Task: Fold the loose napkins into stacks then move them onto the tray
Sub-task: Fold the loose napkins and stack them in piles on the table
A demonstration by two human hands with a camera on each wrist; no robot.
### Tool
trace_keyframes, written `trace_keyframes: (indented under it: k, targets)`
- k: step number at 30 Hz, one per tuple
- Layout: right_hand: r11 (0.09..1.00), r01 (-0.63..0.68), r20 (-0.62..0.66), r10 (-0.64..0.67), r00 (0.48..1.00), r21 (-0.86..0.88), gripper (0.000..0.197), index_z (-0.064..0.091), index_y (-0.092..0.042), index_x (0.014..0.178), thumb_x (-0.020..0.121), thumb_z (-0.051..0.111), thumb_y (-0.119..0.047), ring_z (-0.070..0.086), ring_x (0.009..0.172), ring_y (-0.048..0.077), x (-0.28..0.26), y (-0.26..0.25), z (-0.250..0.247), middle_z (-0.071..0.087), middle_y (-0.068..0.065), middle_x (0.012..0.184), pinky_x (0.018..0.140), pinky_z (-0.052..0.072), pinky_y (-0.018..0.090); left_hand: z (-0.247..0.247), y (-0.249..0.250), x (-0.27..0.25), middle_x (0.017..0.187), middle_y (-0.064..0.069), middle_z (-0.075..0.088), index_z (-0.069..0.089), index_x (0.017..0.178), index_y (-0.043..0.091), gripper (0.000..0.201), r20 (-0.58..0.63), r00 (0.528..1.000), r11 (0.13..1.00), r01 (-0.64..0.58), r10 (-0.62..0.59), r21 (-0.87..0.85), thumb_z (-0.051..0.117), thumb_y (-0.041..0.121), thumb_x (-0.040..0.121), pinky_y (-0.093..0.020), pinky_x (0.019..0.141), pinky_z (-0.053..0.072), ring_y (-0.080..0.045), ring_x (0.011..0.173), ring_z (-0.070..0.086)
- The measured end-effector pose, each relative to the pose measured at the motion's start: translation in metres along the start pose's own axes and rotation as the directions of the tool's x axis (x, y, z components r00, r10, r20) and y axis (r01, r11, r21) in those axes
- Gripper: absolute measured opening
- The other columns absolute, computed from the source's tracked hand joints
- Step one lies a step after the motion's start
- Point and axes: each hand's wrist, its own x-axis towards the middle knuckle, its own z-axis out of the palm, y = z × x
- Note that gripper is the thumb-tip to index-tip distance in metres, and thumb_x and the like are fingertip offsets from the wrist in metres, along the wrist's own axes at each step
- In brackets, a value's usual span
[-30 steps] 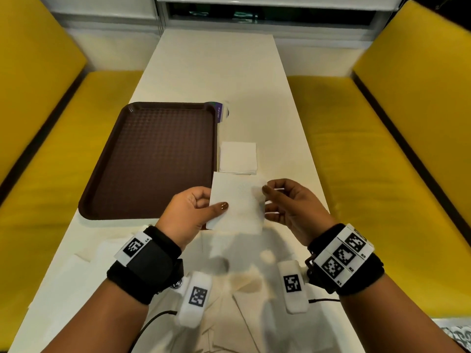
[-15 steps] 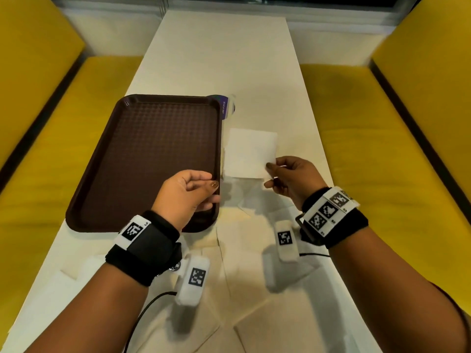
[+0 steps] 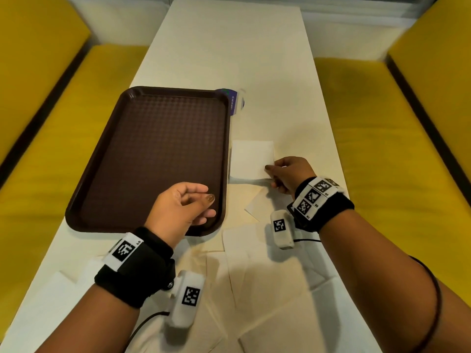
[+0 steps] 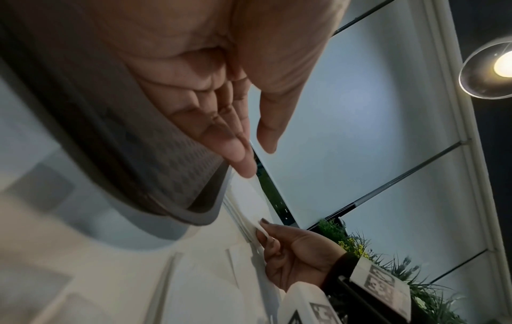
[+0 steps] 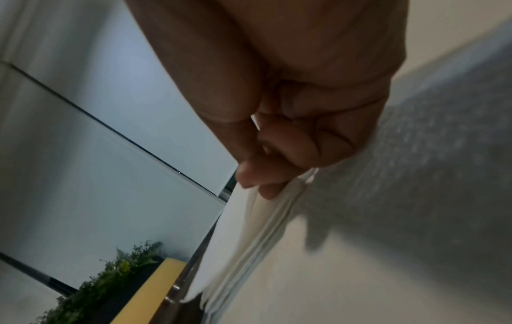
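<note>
Napkins are in two groups on the table (image 3: 267, 59): a folded stack (image 3: 251, 159) just to the right of the brown tray (image 3: 142, 154), and a spread of loose napkins (image 3: 267, 289) at the near end, under your forearms. Your right hand (image 3: 289, 174) pinches the near right corner of the stack between thumb and curled fingers; the right wrist view shows the layered edges of the stack (image 5: 249, 230) under your fingertips. The stack rests on the table, close to the tray's right rim but not on it. Your left hand (image 3: 183, 207) hovers above the near right corner of the tray, fingers loosely bent, thumb apart from them, nothing in its grasp; the left wrist view confirms the gap between thumb and fingers (image 4: 238, 153). A small purple packet (image 3: 235, 101) lies at the tray's far right corner. Yellow benches (image 3: 382, 149) flank the table on both sides.
</note>
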Motion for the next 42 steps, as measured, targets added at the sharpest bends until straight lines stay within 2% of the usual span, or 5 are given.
trace_keyframes:
  k: [10,22,27,32,42]
  targets:
    - [0.981,0.054,-0.083,-0.07,0.994,-0.185,0.025,0.051,-0.016,0.083,0.088,0.07,-0.032,0.062,0.057,0.021,-0.002,0.0,-0.002,0.066,0.009,0.064,0.069,0.058,0.037,0.003,0.001,-0.01,0.092,-0.013,0.071,0.063,0.105,0.011,0.018,0.03,1.0,1.0,-0.008,0.008,0.01,0.068,0.007,0.087,-0.02,0.056,0.055,-0.016,0.07,0.072]
    - [0.953,0.123,0.033,-0.118,0.992,-0.277,0.023,0.06,-0.011,0.093,0.09,0.068,-0.032,0.06,0.053,0.015,-0.119,0.027,-0.041,0.07,0.007,0.081,0.052,0.05,0.028,0.031,-0.006,-0.057,0.095,-0.01,0.073,0.065,0.101,0.011,0.014,0.229,0.973,0.966,-0.08,0.023,0.246,0.068,0.017,0.089,-0.027,0.063,0.056,-0.018,0.072,0.072]
    - [0.941,0.12,0.074,-0.102,0.992,-0.316,0.018,0.062,-0.013,0.09,0.089,0.069,-0.03,0.06,0.053,0.014,-0.178,0.065,-0.056,0.07,0.005,0.078,0.048,0.045,0.026,0.052,-0.027,-0.082,0.089,-0.006,0.07,0.068,0.094,0.014,0.011,0.367,0.93,0.862,-0.207,0.026,0.463,0.068,0.024,0.089,-0.026,0.063,0.053,-0.018,0.075,0.07]
    - [0.86,0.139,0.104,-0.1,0.99,-0.491,0.015,0.063,-0.02,0.092,0.086,0.072,-0.03,0.062,0.064,0.012,-0.217,0.105,-0.062,0.069,0.0,0.082,0.056,0.047,0.022,0.068,-0.048,-0.103,0.09,0.009,0.065,0.067,0.097,0.019,0.019,0.466,0.884,0.627,-0.383,0.036,0.679,0.068,0.036,0.088,-0.007,0.06,0.038,-0.001,0.073,0.057]
    - [0.81,0.145,0.07,-0.129,0.989,-0.568,0.022,0.062,-0.021,0.101,0.084,0.073,-0.029,0.058,0.078,0.013,-0.241,0.138,-0.051,0.063,-0.002,0.089,0.064,0.043,0.021,0.092,-0.07,-0.126,0.101,0.006,0.052,0.055,0.117,0.018,0.037,0.48,0.877,0.457,-0.424,-0.008,0.782,0.07,0.034,0.087,-0.021,0.078,0.039,-0.011,0.085,0.052]
